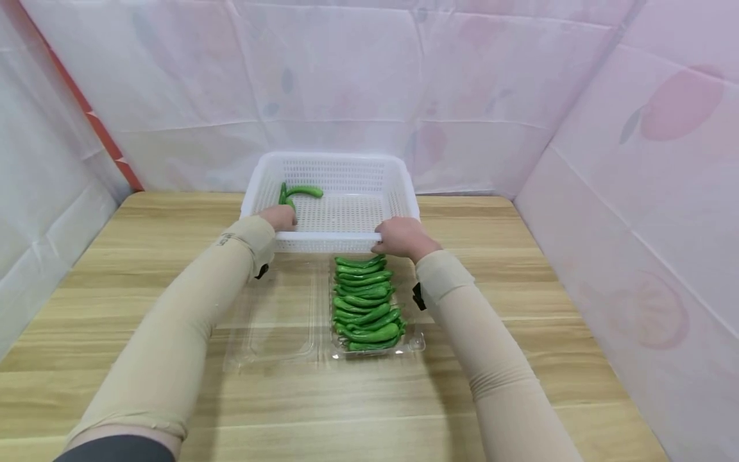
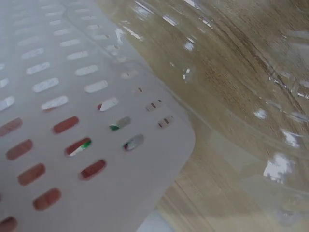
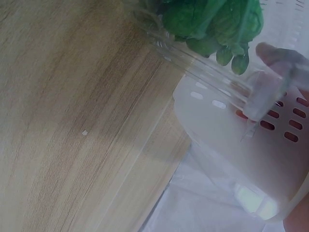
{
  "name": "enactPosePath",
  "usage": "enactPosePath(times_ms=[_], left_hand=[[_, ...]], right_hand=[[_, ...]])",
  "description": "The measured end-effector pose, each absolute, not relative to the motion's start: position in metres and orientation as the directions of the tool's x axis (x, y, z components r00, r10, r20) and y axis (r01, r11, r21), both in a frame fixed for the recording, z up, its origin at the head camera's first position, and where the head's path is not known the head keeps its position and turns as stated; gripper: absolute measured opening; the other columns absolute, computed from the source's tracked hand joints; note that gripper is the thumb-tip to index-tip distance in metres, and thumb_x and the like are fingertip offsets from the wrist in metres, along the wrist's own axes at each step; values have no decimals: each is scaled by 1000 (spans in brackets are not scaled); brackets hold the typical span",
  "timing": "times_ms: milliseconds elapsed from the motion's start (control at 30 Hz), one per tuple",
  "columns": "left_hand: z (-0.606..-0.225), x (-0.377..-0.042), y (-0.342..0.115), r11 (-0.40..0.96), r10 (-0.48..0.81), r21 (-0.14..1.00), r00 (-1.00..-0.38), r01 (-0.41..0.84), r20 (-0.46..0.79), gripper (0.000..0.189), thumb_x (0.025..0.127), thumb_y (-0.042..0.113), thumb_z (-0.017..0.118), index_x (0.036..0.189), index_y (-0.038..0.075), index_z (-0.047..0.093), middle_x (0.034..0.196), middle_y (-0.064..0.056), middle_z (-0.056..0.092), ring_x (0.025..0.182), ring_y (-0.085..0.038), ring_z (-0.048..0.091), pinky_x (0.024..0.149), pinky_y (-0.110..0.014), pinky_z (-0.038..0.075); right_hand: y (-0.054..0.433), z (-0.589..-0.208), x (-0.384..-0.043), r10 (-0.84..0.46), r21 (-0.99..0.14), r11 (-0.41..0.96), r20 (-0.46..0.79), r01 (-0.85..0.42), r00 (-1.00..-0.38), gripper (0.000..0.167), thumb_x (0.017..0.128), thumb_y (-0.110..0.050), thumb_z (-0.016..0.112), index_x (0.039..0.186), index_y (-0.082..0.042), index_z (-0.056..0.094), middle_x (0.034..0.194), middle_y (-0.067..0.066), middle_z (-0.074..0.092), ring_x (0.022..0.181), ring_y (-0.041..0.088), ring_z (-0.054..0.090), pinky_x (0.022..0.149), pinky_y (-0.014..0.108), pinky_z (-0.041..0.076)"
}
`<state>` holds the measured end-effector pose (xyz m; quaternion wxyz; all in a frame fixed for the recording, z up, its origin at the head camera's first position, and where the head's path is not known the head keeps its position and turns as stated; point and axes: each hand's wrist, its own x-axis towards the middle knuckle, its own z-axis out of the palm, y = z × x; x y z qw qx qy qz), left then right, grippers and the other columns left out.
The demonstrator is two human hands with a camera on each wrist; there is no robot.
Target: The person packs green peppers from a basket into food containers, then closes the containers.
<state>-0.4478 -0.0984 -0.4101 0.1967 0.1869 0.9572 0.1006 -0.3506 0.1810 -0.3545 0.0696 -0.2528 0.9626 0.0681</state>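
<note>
A white plastic basket point(image 1: 329, 241) with slotted walls stands at the back of the table. My left hand point(image 1: 280, 218) reaches over its front left rim, beside a few green chili peppers point(image 1: 306, 190) inside. Through the slots of the basket wall point(image 2: 72, 92) in the left wrist view, fingers and a bit of green show; whether the hand pinches a pepper is hidden. My right hand point(image 1: 401, 237) grips the basket's front rim near the right corner. Directly in front lies a clear hinged plastic box point(image 1: 323, 351), its right half filled with a column of green chili peppers point(image 1: 364, 301).
The box's transparent lid half point(image 1: 280, 321) lies flat to the left of the peppers. Wooden tabletop point(image 1: 508, 269) extends on both sides. Pale printed sheeting point(image 1: 346, 77) hangs behind the basket and along both sides of the table.
</note>
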Motion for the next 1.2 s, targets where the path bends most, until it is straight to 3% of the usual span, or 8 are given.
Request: enactPosePath(times_ms=[100, 267, 500, 600, 967, 1200], left_hand=[[-388, -426, -94, 903, 389, 305, -877, 303, -281, 24, 88, -1, 53, 108, -2, 66, 108, -18, 63, 97, -30, 57, 86, -42, 45], [-370, -407, -98, 863, 422, 362, -897, 353, -131, 9, 83, -9, 54, 88, -5, 60, 88, -16, 60, 81, -29, 51, 75, -38, 43], [-358, -401, -103, 803, 424, 478, -905, 357, -37, 27, 87, -4, 55, 113, -11, 56, 109, -25, 59, 103, -35, 55, 89, -43, 44], [-349, -393, -102, 773, 436, 508, -900, 381, 12, 26, 87, -3, 56, 112, -11, 58, 108, -24, 60, 103, -35, 55, 90, -43, 44], [-334, -348, -88, 658, 551, 518, -819, 546, 163, 20, 91, 3, 57, 110, -3, 61, 106, -17, 63, 97, -29, 61, 83, -39, 49], [-329, -317, -75, 577, 648, 496, -733, 649, 205, 18, 90, 2, 60, 106, -2, 63, 102, -14, 65, 90, -25, 64, 80, -36, 50]], right_hand=[[180, -356, -351, -477, 96, 862, -173, -497, -862, 23, 82, -35, 63, 72, -15, 59, 68, -1, 59, 59, 17, 48, 52, 34, 42], [180, -355, -352, -465, 98, 869, -174, -485, -868, 24, 82, -35, 63, 70, -15, 57, 67, 0, 58, 59, 18, 47, 51, 34, 41], [182, -354, -355, -459, 83, 874, -187, -479, -869, 24, 83, -35, 62, 71, -15, 56, 65, 0, 57, 58, 17, 45, 50, 32, 37], [183, -354, -356, -453, 87, 877, -187, -474, -872, 25, 83, -36, 62, 71, -16, 55, 65, 0, 57, 59, 17, 45, 50, 32, 37], [189, -352, -358, -461, 85, 873, -177, -480, -870, 26, 82, -35, 62, 68, -15, 54, 64, 0, 56, 58, 17, 45, 51, 34, 39], [190, -351, -360, -455, 92, 876, -174, -474, -874, 24, 82, -35, 63, 71, -15, 56, 67, 0, 58, 60, 18, 47, 53, 35, 42]])
